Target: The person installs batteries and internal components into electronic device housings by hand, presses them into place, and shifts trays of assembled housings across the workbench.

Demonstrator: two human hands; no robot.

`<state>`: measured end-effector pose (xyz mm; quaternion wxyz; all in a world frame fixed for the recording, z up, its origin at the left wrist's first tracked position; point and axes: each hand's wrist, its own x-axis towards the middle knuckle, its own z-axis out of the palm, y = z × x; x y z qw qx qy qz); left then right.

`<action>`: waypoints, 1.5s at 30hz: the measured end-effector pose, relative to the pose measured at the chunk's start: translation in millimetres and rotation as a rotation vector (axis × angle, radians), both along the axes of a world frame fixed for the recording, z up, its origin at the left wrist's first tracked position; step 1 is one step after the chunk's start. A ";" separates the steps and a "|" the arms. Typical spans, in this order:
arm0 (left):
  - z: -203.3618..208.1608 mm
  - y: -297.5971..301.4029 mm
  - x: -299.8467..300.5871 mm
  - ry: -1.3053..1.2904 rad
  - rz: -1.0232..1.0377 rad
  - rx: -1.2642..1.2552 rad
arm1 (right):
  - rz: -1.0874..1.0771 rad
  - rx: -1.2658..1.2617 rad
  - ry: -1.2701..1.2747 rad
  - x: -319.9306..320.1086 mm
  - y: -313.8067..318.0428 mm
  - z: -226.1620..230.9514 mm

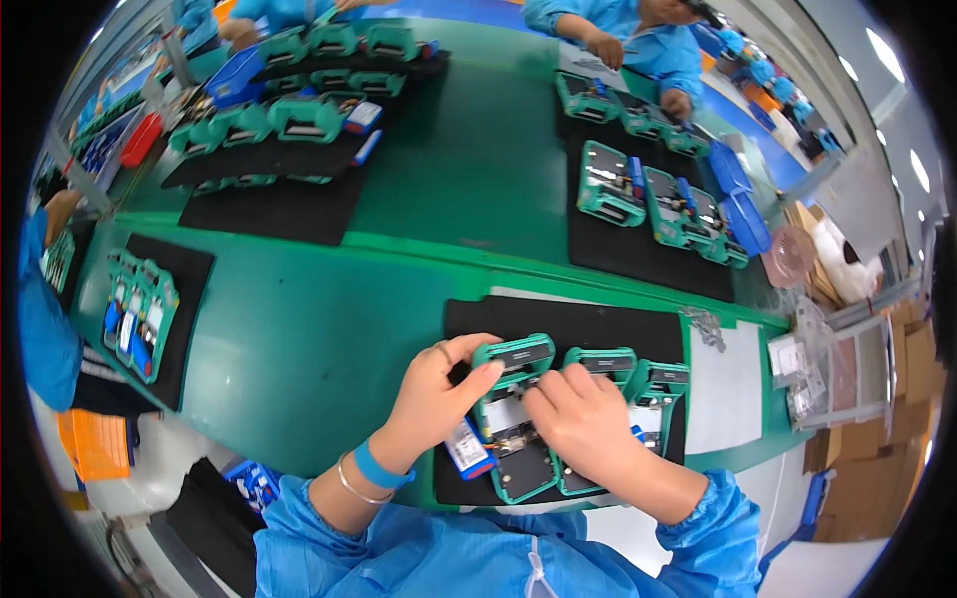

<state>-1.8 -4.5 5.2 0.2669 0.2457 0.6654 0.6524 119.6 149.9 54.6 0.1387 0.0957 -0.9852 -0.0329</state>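
Directly before me, an opened green device housing [525, 474] lies on a black mat [598, 321], its inner parts showing. My left hand [427, 401] grips the upper left edge of this housing between thumb and fingers. Over its middle, my right hand [583, 417] is closed with the fingertips pinched together; whatever they hold is hidden. A blue-and-white battery pack [466, 450] rests against the housing's left side, below my left hand. More green housings [660, 381] of the same kind stand close on the right, partly covered by my right hand and forearm.
A white sheet [723, 399] with small clear bags [706, 327] lies right of the mat. Further housings [142, 317] sit on a mat at the left. Across the green table [329, 329], a co-worker [648, 45] handles similar housings beside blue bins [738, 199]. Cardboard boxes [867, 458] stand at the right.
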 end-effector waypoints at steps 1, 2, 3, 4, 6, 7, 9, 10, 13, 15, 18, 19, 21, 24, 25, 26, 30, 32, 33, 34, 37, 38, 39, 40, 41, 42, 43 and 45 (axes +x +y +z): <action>0.1 0.4 0.6 0.120 -0.009 -0.093 | -0.019 -0.001 0.011 -0.8 0.0 -2.2; 1.8 2.0 2.5 0.251 0.004 -0.095 | -0.040 -0.002 0.022 -2.3 1.4 -6.9; -2.9 2.7 4.2 0.290 0.023 -0.083 | -0.026 -0.010 0.046 -3.7 1.9 -9.9; -5.3 -0.2 4.2 0.234 0.039 -0.122 | -0.016 -0.025 0.067 -4.7 1.8 -10.7; 1.7 -2.5 3.9 0.271 0.021 -0.175 | 0.014 -0.089 0.126 -2.4 10.1 -12.1; 4.6 -1.7 0.8 0.327 0.001 -0.194 | 0.011 -0.132 0.178 1.8 18.9 -7.6; 13.1 0.1 -12.0 0.409 -0.071 -0.229 | -0.047 -0.188 0.299 12.5 39.6 5.3; 17.3 -3.1 -19.9 0.437 -0.088 -0.253 | -0.111 -0.256 0.341 20.9 54.2 10.2; 17.2 -5.8 -43.8 0.281 -0.187 -0.261 | -0.408 -0.395 0.452 53.9 106.1 8.7; 14.8 -8.4 -46.5 0.274 -0.224 -0.302 | -0.646 -0.436 0.436 84.5 146.3 -7.4; 25.3 -7.0 -45.2 0.317 -0.311 -0.431 | -0.861 -0.578 0.394 126.6 195.0 -45.3; 29.2 -7.6 -47.9 0.368 -0.330 -0.424 | -0.865 -0.580 0.400 131.6 202.1 -57.3; 30.0 -10.2 -52.1 0.564 -0.259 -0.454 | -0.858 -0.500 0.421 134.7 208.2 -72.3; 44.4 -10.6 -34.7 0.669 -0.217 -0.342 | -0.827 -0.350 0.404 125.4 206.8 -75.7; 46.7 -7.1 -22.4 0.596 -0.269 -0.265 | -0.833 -0.352 0.401 127.7 207.7 -77.7; 51.5 -3.2 -6.1 0.675 -0.269 -0.339 | -0.818 -0.332 0.412 130.7 208.9 -79.7; 45.8 -11.5 30.3 0.959 -0.241 -0.563 | -0.743 -0.312 0.392 130.3 207.5 -78.8; 49.2 -9.9 43.3 1.120 -0.270 -0.611 | -0.715 -0.266 0.324 130.5 211.4 -70.8; 51.7 -2.8 47.8 1.133 -0.350 -0.505 | -0.684 -0.216 0.257 130.1 214.7 -67.7; 56.5 5.9 50.9 1.140 -0.426 -0.404 | -0.681 -0.151 0.204 127.6 216.7 -63.7; 54.3 48.3 74.9 1.091 -0.535 -0.245 | -0.729 -0.092 0.066 128.7 227.0 -61.2; 49.3 59.3 82.9 1.067 -0.583 -0.290 | -0.731 -0.026 0.010 126.0 228.0 -61.4; 44.8 66.8 89.4 1.047 -0.625 -0.335 | -0.709 -0.036 0.015 121.7 226.0 -60.0; 38.7 71.7 93.8 1.128 -0.600 -0.309 | -0.737 -0.021 -0.020 117.7 224.2 -57.5; 34.1 73.2 97.9 1.114 -0.600 -0.329 | -0.765 -0.005 -0.056 113.9 223.6 -56.2; 29.4 74.0 100.6 1.096 -0.608 -0.338 | -0.762 -0.006 -0.076 114.2 225.8 -55.6; 27.4 72.3 99.0 1.069 -0.609 -0.309 | -0.751 -0.003 -0.079 114.0 225.8 -54.4; 25.9 62.7 97.1 0.939 -0.548 -0.268 | -0.809 -0.057 -0.080 114.8 222.7 -48.2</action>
